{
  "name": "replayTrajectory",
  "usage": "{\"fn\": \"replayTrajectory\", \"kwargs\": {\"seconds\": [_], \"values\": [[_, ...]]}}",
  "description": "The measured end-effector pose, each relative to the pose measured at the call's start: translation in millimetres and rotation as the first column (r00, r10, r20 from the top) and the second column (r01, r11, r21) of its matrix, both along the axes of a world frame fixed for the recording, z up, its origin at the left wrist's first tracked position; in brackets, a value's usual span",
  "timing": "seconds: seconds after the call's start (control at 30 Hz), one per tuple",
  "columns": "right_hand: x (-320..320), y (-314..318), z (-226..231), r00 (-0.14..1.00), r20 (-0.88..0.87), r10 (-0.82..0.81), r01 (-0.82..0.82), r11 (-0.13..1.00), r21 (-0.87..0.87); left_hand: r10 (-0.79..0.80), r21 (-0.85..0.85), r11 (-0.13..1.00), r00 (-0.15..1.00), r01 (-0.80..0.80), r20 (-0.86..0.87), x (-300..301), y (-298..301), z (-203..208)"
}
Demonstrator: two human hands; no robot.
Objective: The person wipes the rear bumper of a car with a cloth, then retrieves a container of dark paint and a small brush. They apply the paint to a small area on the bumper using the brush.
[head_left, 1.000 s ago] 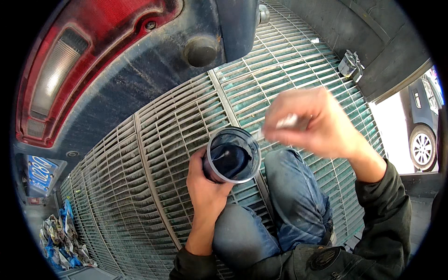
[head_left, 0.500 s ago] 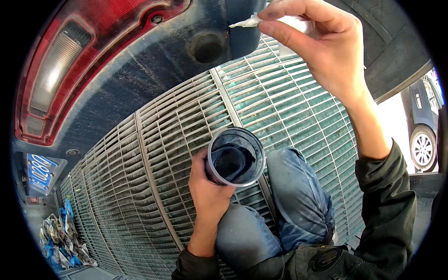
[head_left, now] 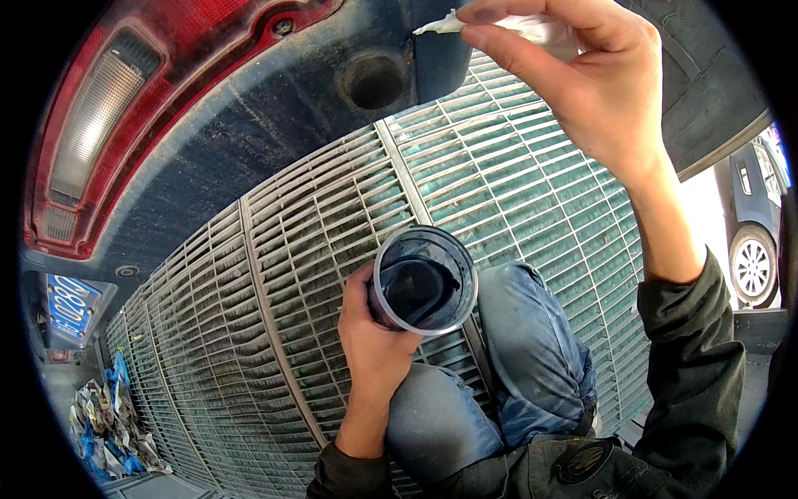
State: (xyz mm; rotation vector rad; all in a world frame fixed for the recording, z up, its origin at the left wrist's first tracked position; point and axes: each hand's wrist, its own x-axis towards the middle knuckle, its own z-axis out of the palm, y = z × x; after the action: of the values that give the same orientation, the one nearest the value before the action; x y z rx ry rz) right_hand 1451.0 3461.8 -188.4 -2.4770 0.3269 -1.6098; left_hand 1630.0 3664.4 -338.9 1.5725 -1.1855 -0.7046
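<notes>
My left hand [head_left: 371, 341] is wrapped round a clear plastic cup [head_left: 468, 287] with dark blue-black liquid [head_left: 418, 291] in the bottom and smeared up its wall. It sits low over the grating, beside my knee. Raised at the upper right, my right hand [head_left: 594, 79] pinches a twisted piece of white paper or cloth [head_left: 442, 25] between thumb and forefinger. Its pointed, dark-stained tip touches or nearly touches a dark blue car body panel [head_left: 274, 129], close to a vertical seam. A round hole [head_left: 373, 81] in the panel lies just below and left of the tip.
A red and clear tail light [head_left: 100, 116] fills the upper left, with a blue number plate [head_left: 73, 308] below it. Metal floor grating [head_left: 316, 249] spreads beneath me. Crumpled paper and plastic [head_left: 112, 424] lie at the lower left. Another car [head_left: 755, 224] stands at the far right.
My right hand and the twisted white piece have shifted slightly right and up along the panel. The cup in my left hand has tilted or moved a little; its liquid lies differently.
</notes>
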Motion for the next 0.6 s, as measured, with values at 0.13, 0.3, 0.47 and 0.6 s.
{"fn": "replayTrajectory", "kwargs": {"seconds": [0.13,0.3,0.47,0.6], "values": [[1.8,11.0,9.6,0.999,-0.043,-0.005,0.005,1.000,0.021,-0.006,-0.019,1.000,0.999,0.007,0.048,3.3,1.2,-5.0],[-0.1,8.9,14.9,0.989,-0.139,0.050,-0.047,0.999,0.027,0.000,0.003,1.000,0.999,0.000,0.041,1.0,0.6,0.2],[0.0,9.7,19.7,0.976,-0.217,0.020,-0.033,0.998,-0.056,0.002,-0.012,1.000,0.997,-0.001,0.079,1.0,1.0,1.3],[1.8,11.0,19.4,0.975,-0.222,0.030,-0.036,0.999,-0.022,0.011,-0.019,1.000,0.996,-0.010,0.087,0.9,1.3,1.0]]}}
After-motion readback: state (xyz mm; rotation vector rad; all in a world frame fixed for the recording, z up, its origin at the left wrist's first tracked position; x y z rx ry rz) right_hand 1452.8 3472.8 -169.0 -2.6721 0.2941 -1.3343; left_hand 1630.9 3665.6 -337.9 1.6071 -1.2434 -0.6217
